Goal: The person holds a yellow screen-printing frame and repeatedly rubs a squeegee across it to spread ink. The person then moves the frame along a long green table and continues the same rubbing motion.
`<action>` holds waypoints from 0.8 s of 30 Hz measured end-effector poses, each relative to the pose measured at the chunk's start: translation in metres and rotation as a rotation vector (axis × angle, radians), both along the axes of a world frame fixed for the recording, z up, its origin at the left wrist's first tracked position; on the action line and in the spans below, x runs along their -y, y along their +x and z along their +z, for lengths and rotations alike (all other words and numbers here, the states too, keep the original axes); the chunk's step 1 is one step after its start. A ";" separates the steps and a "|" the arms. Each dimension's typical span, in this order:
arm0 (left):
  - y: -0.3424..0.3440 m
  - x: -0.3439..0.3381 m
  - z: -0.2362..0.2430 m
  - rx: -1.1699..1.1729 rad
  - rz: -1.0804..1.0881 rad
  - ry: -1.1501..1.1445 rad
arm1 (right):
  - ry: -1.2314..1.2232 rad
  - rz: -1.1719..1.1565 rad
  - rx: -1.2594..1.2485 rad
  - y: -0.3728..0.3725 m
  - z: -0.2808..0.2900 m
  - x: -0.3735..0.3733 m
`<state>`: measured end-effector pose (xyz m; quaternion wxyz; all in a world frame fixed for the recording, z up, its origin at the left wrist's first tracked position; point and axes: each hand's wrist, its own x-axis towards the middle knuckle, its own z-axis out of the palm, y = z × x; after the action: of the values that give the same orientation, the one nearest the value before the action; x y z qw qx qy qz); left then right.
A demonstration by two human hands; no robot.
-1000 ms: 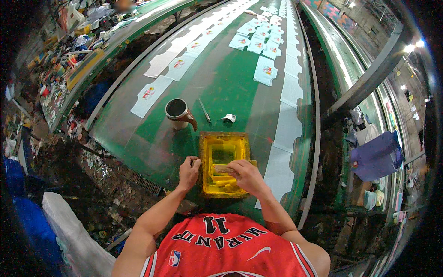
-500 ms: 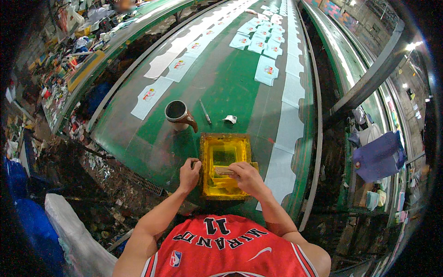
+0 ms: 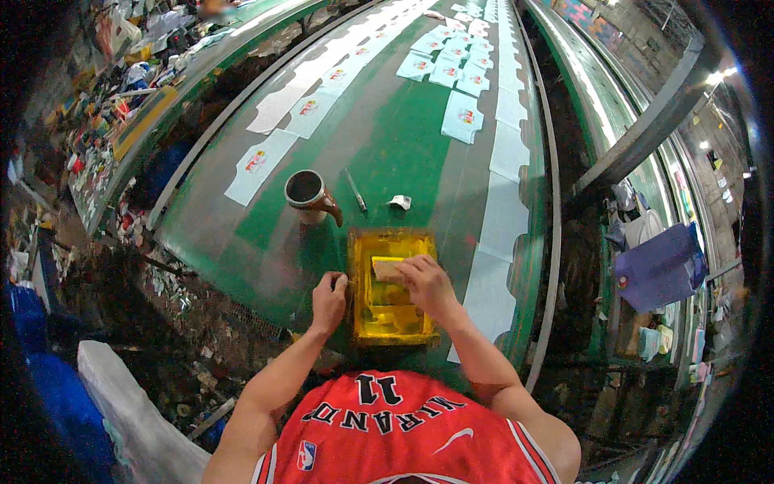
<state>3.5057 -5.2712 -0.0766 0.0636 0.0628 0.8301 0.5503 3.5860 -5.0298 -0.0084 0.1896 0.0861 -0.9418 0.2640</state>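
Note:
A yellow-stained screen-printing frame (image 3: 430, 242) lies flat on the green table in front of me. In my right hand (image 3: 427, 288) is a wooden-handled squeegee (image 3: 389, 270), its lower edge inside the frame against the yellow mesh. My left hand (image 3: 329, 302) is curled closed next to the frame's left side; whether it pinches anything is hidden. Beyond the frame stand a dark mug-like pot (image 3: 307, 196) with a brown handle, a pen-like stick (image 3: 355, 190) and a crumpled white scrap (image 3: 399, 202).
Light-blue cut fabric pieces, several with a small red-and-yellow print (image 3: 257, 161), line the left of the long table. More printed pieces (image 3: 462, 118) lie farther ahead, and plain ones (image 3: 489, 278) run along the right edge. A purple bin (image 3: 659, 268) stands right, beside a slanting post (image 3: 645, 129).
My right hand has moved the squeegee away from me, toward the far end of the frame, and its handle now looks more tilted. My left hand stays beside the frame.

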 end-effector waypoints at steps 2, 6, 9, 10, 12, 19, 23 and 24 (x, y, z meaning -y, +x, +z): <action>-0.002 0.000 -0.005 0.053 -0.002 0.028 | 0.020 0.007 0.005 -0.019 -0.003 -0.005; -0.001 -0.001 0.006 0.036 -0.005 -0.008 | 0.034 0.002 -0.044 -0.046 -0.005 -0.004; 0.001 -0.003 0.014 0.026 0.000 -0.005 | 0.036 -0.007 -0.055 -0.059 -0.011 -0.001; 0.000 -0.002 0.014 0.017 0.002 -0.018 | 0.031 -0.003 -0.042 -0.063 -0.012 -0.001; 0.000 -0.002 0.012 0.000 0.004 -0.044 | 0.020 0.002 -0.014 -0.068 -0.015 -0.001; -0.002 0.000 0.005 0.066 -0.022 -0.023 | -0.052 0.044 -0.021 -0.076 -0.012 0.002; -0.001 0.000 0.010 0.100 -0.042 -0.032 | -0.059 0.068 0.011 -0.077 -0.015 0.002; -0.001 0.000 0.012 0.100 -0.046 -0.036 | -0.054 0.071 0.024 -0.076 -0.015 0.002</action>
<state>3.5044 -5.2711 -0.0647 0.1185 0.0531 0.8340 0.5362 3.5104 -5.0314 -0.0236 0.1709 0.1110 -0.9329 0.2969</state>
